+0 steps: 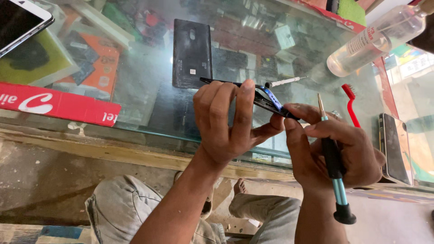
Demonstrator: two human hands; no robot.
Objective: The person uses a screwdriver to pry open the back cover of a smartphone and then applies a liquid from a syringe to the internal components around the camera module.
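Left hand (226, 122) grasps an opened phone (262, 97) edge-on above the glass bench (144, 90); right hand (334, 149) steadies its end while clenching a teal screwdriver (333, 162). Best kept level, firmly pinched.

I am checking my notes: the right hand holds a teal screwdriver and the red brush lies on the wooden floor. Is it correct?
Not quite. In the head view the red brush lies on the glass counter, not the floor. The right hand does hold the teal screwdriver.
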